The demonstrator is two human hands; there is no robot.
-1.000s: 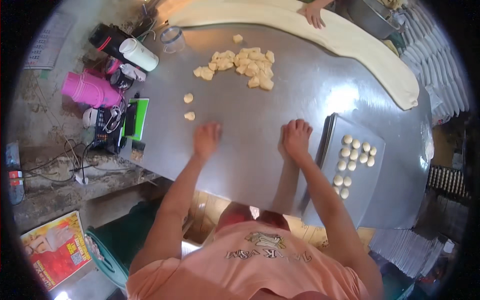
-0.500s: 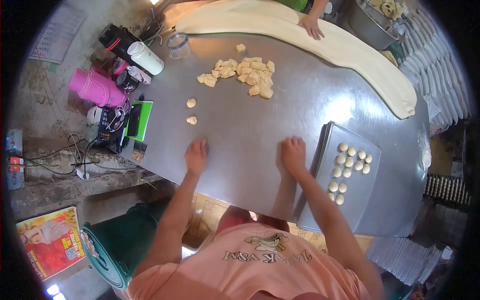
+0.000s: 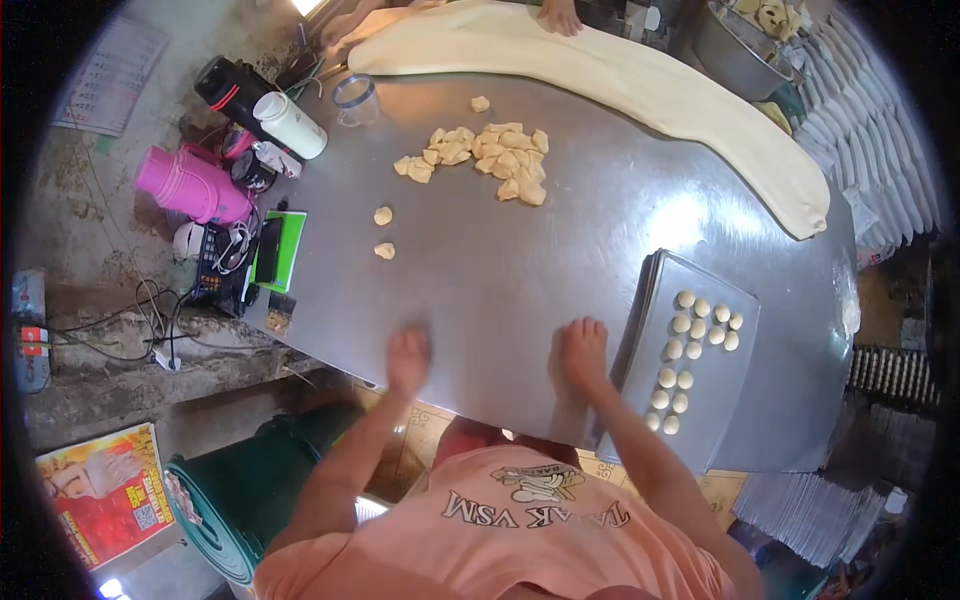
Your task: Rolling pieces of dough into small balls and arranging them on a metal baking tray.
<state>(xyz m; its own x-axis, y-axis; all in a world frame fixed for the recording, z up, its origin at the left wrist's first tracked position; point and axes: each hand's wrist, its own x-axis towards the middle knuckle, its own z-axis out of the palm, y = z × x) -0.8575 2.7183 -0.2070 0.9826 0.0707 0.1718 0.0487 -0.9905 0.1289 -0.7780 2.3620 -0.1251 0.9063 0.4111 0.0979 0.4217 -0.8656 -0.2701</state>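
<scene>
Our left hand (image 3: 408, 357) and right hand (image 3: 583, 350) flat on worktop (image 3: 500, 270), palms possibly rolling dough, grip unclear. Tray (image 3: 640, 400) at 3 o'clock part-filled with balls (image 3: 690, 345); cut pieces (image 3: 490, 155) at 12 remain.

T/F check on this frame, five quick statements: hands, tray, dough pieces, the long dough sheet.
1. Both hands lie palm-down on the metal table. True: left hand and right hand are flat on it; what lies under the palms cannot be seen.
2. The tray sits to the left of the left hand. False: it lies just right of the right hand.
3. The tray holds small round dough balls. True.
4. The pile of cut dough pieces is on the tray. False: it lies on the bare table, farther away.
5. The long dough sheet stretches along the far edge. True.
</scene>
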